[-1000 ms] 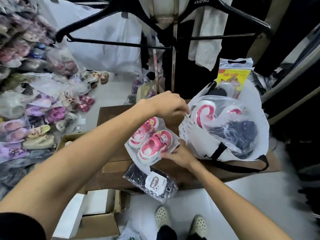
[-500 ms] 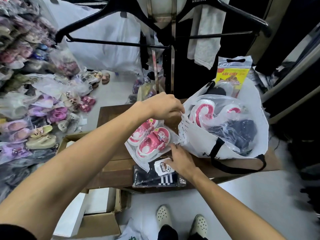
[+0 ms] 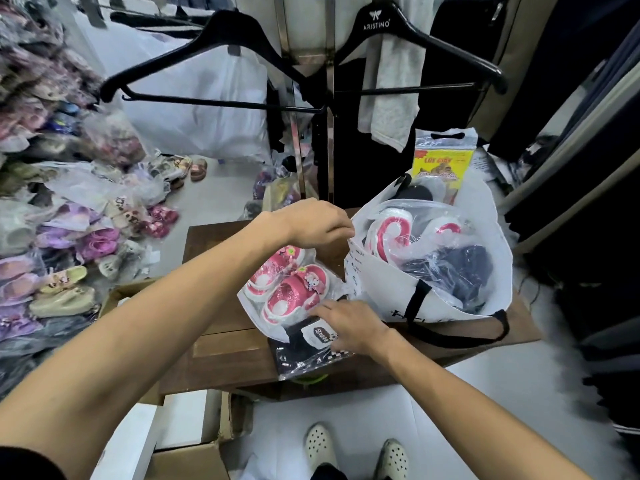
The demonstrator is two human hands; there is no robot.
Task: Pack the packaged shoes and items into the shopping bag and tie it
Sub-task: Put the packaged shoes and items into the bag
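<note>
A white shopping bag (image 3: 388, 292) with black handles stands open on a brown wooden table (image 3: 225, 351). Inside it lie a clear pack of pink-and-white shoes (image 3: 391, 233), a dark packaged item (image 3: 460, 268) and a yellow-labelled packet (image 3: 441, 164). My left hand (image 3: 318, 221) pinches the bag's near rim. A pack of pink shoes (image 3: 287, 289) lies on the table left of the bag. Below it sits a dark sock pack (image 3: 308, 348) with a white label. My right hand (image 3: 349, 325) rests on that sock pack, fingers on its top edge.
Several bagged children's shoes (image 3: 62, 237) are piled on the floor at left. Black hangers (image 3: 214, 64) and a metal rack pole (image 3: 329, 116) stand behind the table. Cardboard boxes (image 3: 187, 445) sit under the table's near left corner. My feet (image 3: 356, 452) are below.
My right hand slid from the pink shoe pack down onto the dark sock pack, which shifted up and flattened on the table. My left hand kept its hold on the bag rim.
</note>
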